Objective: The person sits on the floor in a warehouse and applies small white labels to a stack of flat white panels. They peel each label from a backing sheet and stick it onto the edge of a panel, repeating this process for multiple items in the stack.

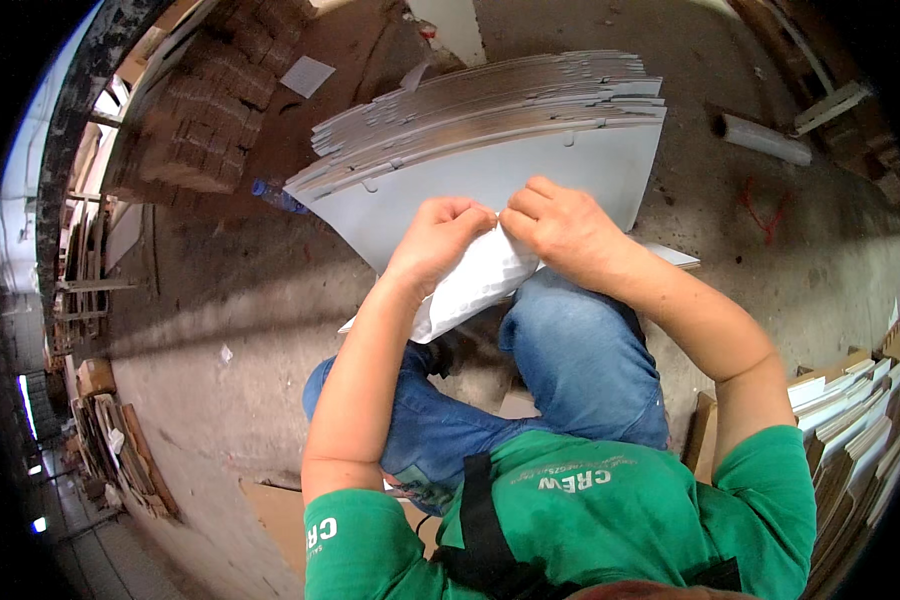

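A white, crinkled piece (pixel 482 278), perhaps a thin bag or folded sheet, hangs from my fingers over my lap. My left hand (pixel 438 240) is closed in a pinch on its upper edge. Right beside it, my right hand (pixel 562 225) pinches the same edge, fingers curled in. The fingertips of both hands nearly meet. Just beyond them leans a thick stack of flat white cardboard sheets (pixel 480 165), fanned out, with small notches along their edges. The lower part of the stack is hidden behind my hands and the white piece.
A roll of clear wrap (pixel 765 140) lies on the floor at the right. Piled brown cardboard (pixel 195 125) stands at the far left, near a blue-capped bottle (pixel 275 196). More white-edged boards (pixel 850 430) stand at my right, and flat scraps (pixel 120 450) at my left.
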The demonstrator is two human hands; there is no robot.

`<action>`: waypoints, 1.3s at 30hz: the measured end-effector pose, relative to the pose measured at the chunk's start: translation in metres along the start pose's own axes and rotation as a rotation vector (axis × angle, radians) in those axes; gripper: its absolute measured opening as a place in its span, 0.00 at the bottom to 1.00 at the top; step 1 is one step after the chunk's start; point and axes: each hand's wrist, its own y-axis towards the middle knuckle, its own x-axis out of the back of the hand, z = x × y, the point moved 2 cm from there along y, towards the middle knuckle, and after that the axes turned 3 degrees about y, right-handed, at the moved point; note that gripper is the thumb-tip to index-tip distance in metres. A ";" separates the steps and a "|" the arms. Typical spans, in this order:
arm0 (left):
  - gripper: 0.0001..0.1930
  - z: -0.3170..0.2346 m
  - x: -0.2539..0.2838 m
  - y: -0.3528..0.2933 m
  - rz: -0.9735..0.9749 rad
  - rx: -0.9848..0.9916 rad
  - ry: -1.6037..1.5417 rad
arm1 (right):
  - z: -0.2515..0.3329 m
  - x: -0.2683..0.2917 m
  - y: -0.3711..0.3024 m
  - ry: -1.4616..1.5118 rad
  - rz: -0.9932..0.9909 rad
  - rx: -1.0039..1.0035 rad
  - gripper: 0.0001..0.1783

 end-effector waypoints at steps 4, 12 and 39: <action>0.09 0.006 0.002 0.006 -0.013 0.077 -0.051 | -0.008 -0.007 -0.004 0.126 0.015 -0.027 0.10; 0.18 0.014 0.046 0.017 -0.485 -0.008 0.921 | -0.155 -0.047 -0.059 1.357 -0.435 -1.042 0.11; 0.15 0.141 0.281 0.045 -0.655 0.145 0.373 | -0.207 -0.044 -0.103 1.434 -0.528 -1.204 0.11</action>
